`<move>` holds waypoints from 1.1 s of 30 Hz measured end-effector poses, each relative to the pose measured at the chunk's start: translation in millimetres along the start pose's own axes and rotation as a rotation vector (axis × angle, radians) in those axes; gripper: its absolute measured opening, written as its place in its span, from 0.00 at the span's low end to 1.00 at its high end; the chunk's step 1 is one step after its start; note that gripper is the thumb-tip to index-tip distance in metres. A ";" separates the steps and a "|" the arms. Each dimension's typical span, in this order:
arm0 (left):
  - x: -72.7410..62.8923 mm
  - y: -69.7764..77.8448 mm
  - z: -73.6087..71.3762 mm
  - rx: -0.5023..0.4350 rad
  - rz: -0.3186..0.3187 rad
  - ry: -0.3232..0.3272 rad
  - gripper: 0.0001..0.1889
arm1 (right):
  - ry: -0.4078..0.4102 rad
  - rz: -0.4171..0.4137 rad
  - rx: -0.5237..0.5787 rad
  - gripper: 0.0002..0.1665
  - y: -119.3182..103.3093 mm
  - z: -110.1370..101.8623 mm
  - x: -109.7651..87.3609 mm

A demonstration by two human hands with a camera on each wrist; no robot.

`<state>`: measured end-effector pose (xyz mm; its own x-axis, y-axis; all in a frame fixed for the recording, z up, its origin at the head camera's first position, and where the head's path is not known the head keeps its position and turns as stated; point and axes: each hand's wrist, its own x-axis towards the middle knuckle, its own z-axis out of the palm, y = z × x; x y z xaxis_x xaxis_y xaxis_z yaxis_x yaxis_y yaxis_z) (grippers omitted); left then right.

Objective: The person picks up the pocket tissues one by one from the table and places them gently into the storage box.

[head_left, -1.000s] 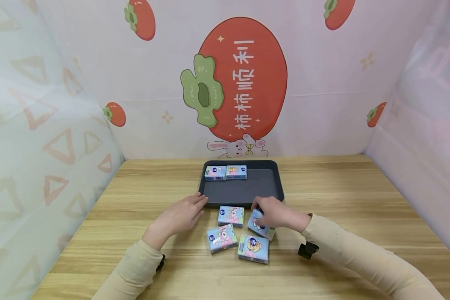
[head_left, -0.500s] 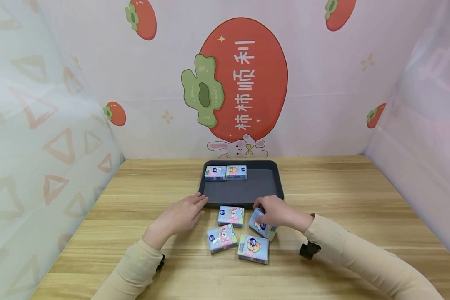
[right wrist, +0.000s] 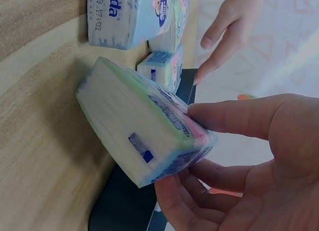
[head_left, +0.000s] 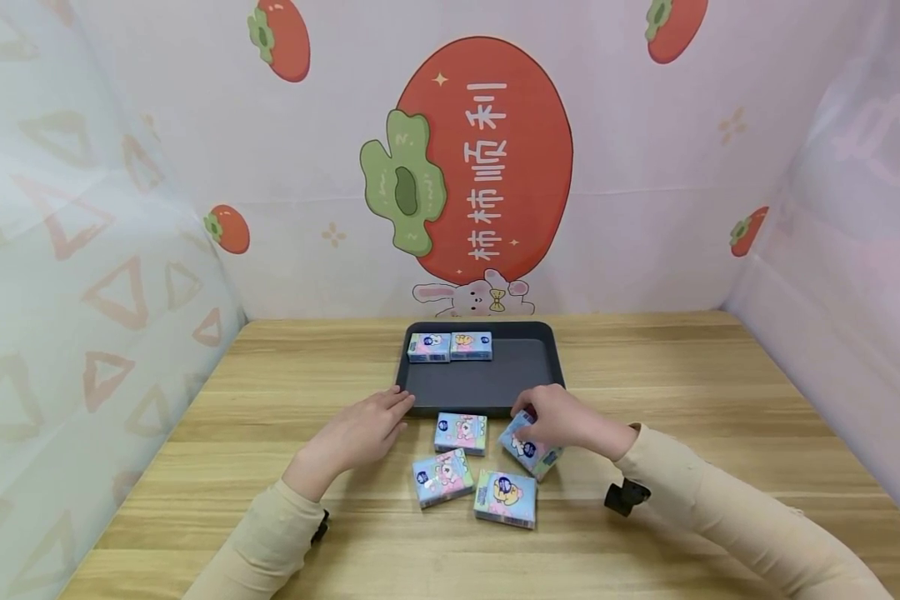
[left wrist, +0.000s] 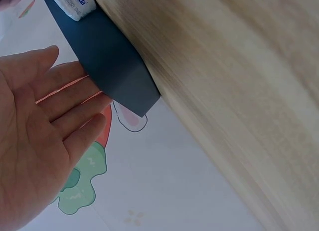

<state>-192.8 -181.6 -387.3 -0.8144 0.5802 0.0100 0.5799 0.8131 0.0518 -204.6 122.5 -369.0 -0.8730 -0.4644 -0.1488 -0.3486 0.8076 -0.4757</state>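
My right hand pinches a small blue pack of tissues between thumb and fingers, just in front of the tray's right front corner. In the right wrist view that tissue pack is tilted, one edge raised off the table. My left hand has its fingers extended, the fingertips touching the dark tray at its left front corner. From the left wrist, the palm shows with nothing in it. Two tissue packs sit side by side in the tray's back left corner.
Three more packs lie on the wooden table: one close to the tray, a tilted-looking one nearer me, and a duck-printed one at right. A printed cloth wall stands behind the table, with side walls left and right.
My right hand has shifted slightly right and up with its tissue pack, which has turned and moved a little right. The left hand stays at the tray corner.
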 end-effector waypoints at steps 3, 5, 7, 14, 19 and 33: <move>-0.2 -0.4 0.4 0.004 -0.002 -0.002 0.23 | -0.001 -0.001 0.010 0.17 1.4 -3.2 -0.3; -0.4 -0.4 0.5 0.005 -0.005 -0.004 0.23 | -0.001 -0.001 0.016 0.17 2.0 -5.3 -0.3; -0.5 -0.5 0.5 0.003 -0.010 -0.006 0.23 | -0.001 0.001 0.024 0.17 2.2 -7.1 -0.5; -0.9 -0.3 0.4 0.000 -0.011 -0.006 0.23 | 0.000 0.013 0.054 0.14 0.8 -16.2 -3.4; -1.2 -0.1 0.3 -0.001 -0.011 -0.007 0.23 | 0.017 0.008 0.070 0.13 3.2 -22.2 -3.0; -1.1 -0.8 1.4 0.011 0.008 0.016 0.22 | 0.067 0.025 0.105 0.14 10.8 -32.9 1.6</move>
<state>-192.3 -182.8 -388.8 -0.8099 0.5860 0.0260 0.5866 0.8088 0.0408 -221.0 142.5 -345.8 -0.9031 -0.4165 -0.1047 -0.2921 0.7744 -0.5612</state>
